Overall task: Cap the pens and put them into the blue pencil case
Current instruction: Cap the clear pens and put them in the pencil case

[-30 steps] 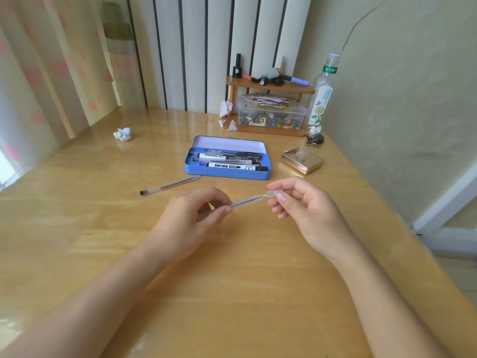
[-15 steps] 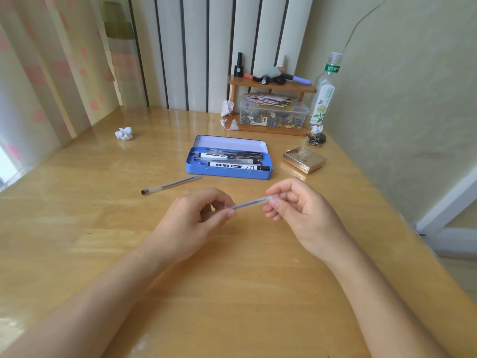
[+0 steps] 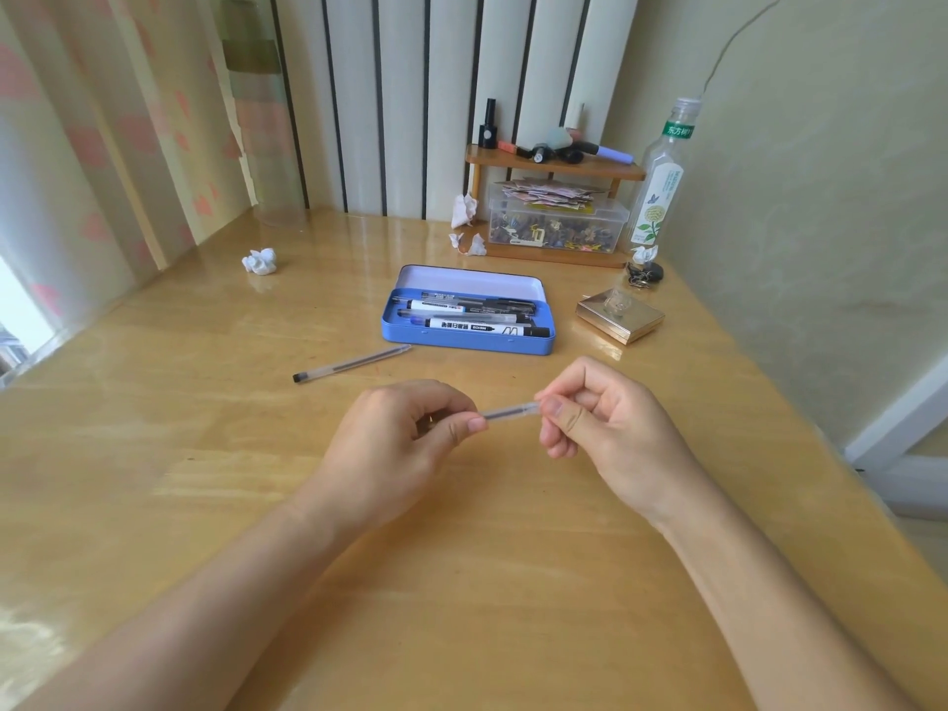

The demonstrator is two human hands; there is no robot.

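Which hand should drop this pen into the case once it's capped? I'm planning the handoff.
Probably the right hand: it grips the pen at the cap end and sits nearer the open case. The left hand is then free for the loose pen.

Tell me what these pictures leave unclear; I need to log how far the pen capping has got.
- Head view, held pen: both ends are covered by the left hand and right hand, so whether the cap is fully seated cannot be told.
- Blue pencil case: the pens inside overlap; their count and caps are too small to tell.
- Loose pen on the table: its far end is too small to tell whether it is capped.
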